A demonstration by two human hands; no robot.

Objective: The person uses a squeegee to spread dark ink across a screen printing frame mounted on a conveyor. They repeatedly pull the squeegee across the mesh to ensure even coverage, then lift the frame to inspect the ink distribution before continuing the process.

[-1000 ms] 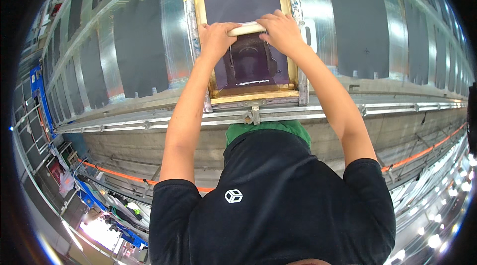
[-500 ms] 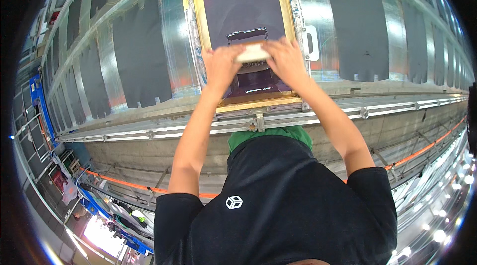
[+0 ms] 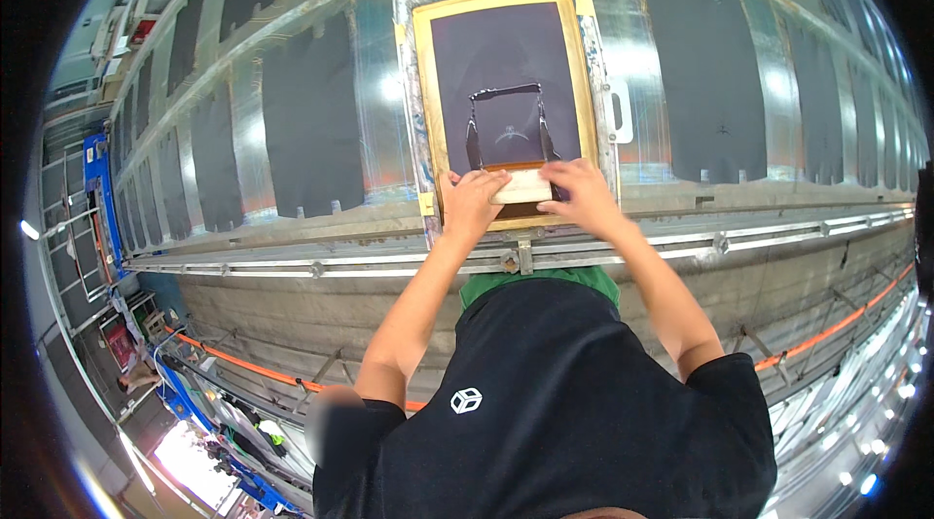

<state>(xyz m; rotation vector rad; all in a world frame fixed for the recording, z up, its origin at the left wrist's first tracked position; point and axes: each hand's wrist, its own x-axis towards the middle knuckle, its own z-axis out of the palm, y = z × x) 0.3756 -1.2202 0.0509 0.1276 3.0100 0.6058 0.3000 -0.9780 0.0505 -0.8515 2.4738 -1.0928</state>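
Observation:
A screen printing frame (image 3: 424, 101) with yellow-taped borders lies on the long metal table. On its dark mesh (image 3: 486, 42), a glossy black ink line (image 3: 506, 89) outlines three sides of a rectangle, with a small light design inside. My left hand (image 3: 473, 204) and my right hand (image 3: 582, 198) grip the two ends of a squeegee (image 3: 523, 186) with a pale wooden handle and a brownish blade. It sits across the frame's near end, its blade edge against the mesh. My fingers partly hide both ends of the handle.
Dark fabric panels (image 3: 313, 115) lie in a row on the table to the left, and more dark panels (image 3: 702, 81) to the right. A metal rail (image 3: 681, 245) runs along the near edge, with a green cloth (image 3: 592, 278) at my waist.
Both hands have drawn the squeegee toward me, from the middle of the mesh to its near end. The inked outline and small design now show behind it. The view has shifted slightly.

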